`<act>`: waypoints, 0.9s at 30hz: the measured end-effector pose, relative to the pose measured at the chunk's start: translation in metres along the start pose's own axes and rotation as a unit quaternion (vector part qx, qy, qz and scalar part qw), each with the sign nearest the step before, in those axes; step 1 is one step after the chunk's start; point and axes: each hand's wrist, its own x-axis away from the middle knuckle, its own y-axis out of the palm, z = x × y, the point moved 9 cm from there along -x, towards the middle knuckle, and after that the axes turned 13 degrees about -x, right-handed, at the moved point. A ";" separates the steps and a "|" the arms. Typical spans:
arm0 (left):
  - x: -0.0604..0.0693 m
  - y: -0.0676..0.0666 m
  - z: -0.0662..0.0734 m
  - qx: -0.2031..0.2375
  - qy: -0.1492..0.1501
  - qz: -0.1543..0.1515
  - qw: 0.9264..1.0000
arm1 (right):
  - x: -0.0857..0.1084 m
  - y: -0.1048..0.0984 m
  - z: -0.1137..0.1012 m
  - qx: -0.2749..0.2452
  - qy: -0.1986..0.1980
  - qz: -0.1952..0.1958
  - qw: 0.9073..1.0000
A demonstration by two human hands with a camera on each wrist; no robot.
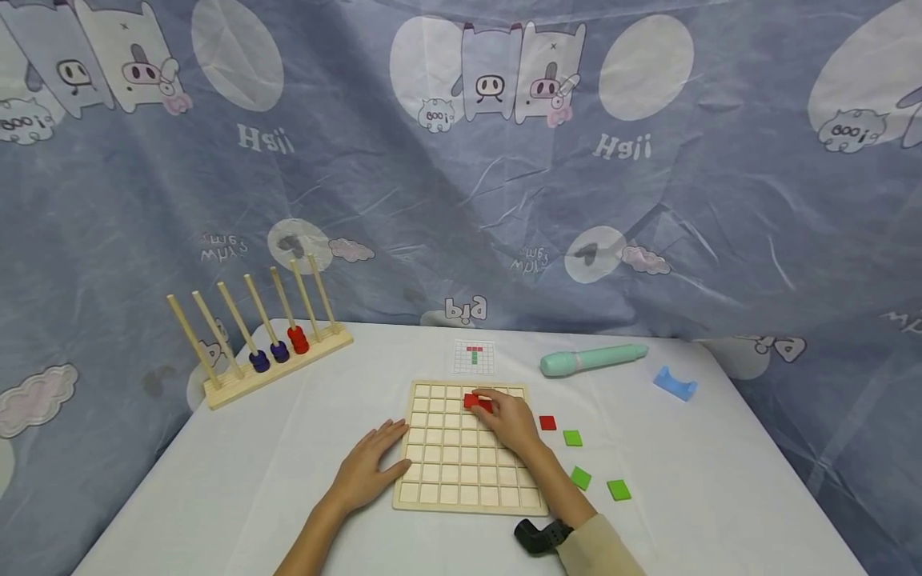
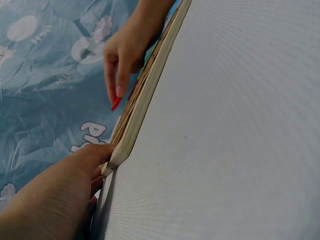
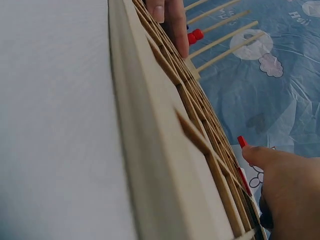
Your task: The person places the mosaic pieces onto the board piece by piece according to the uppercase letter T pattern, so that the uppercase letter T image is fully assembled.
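- Head view: the right hand (image 1: 509, 418) has a red tile (image 1: 471, 401) pinched between thumb and fingers, over the far part of the wooden grid board (image 1: 468, 474). Both wrist views show it tilted and looking lifted off the wood.
- A second red tile (image 1: 486, 406) lies on the board just to its right, partly behind the fingers.
- Left hand (image 1: 366, 470) isn't clutching anything: loose fingers spread, thumb and fingertips against the board's left edge. Guessing it's there to steady things.
- Step in hand, imo: putting down the red bar of the T on the little pattern card (image 1: 474, 357) behind the board. Early days, since the green stem isn't on the board yet.
- Next move, my take: level that tile, line it up with its cell and let go without nudging its neighbour. Catching a divider would be the easy slip.
- After that I'd reckon on the loose red tile (image 1: 547, 422), then the three green tiles (image 1: 580, 478), all waiting right of the board.
- Looks-wise: the pinched tile is flat, square, plain bright red, pretty thin edge-on. Board's pale wood, thin raised dividers, rounded corners.
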 end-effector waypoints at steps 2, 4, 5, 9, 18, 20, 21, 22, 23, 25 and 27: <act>0.000 0.001 0.000 0.000 0.000 -0.001 1.000 | -0.001 0.003 0.001 0.004 0.010 -0.009 1.000; 0.001 0.001 -0.001 0.001 0.000 -0.001 1.000 | -0.001 0.005 0.002 0.010 0.013 -0.013 1.000; 0.001 0.001 -0.001 0.002 0.000 0.000 1.000 | -0.001 0.006 0.002 0.014 0.015 -0.015 1.000; 0.000 0.001 -0.001 0.002 0.002 0.001 1.000 | -0.002 0.008 0.002 0.029 0.017 -0.024 0.999; -0.001 -0.001 0.000 0.003 0.003 0.005 1.000 | -0.003 0.010 0.003 0.041 0.018 -0.038 0.998; -0.001 0.000 0.000 0.001 0.002 0.003 1.000 | -0.003 0.010 0.003 0.041 0.018 -0.039 0.998; -0.001 0.000 0.000 0.000 0.001 0.002 1.000 | -0.003 0.010 0.003 0.042 0.019 -0.039 0.998; -0.001 0.000 0.000 0.001 0.001 0.001 1.000 | -0.003 0.009 0.003 0.042 0.019 -0.037 0.998; -0.001 0.000 0.000 0.002 0.001 0.001 1.000 | -0.003 0.009 0.003 0.042 0.018 -0.036 0.998; -0.001 0.000 0.000 0.004 0.000 -0.001 1.000 | -0.002 0.009 0.002 0.039 0.015 -0.033 0.999; 0.000 0.001 0.000 0.004 -0.002 -0.004 1.000 | -0.002 0.008 0.002 0.036 0.013 -0.031 0.999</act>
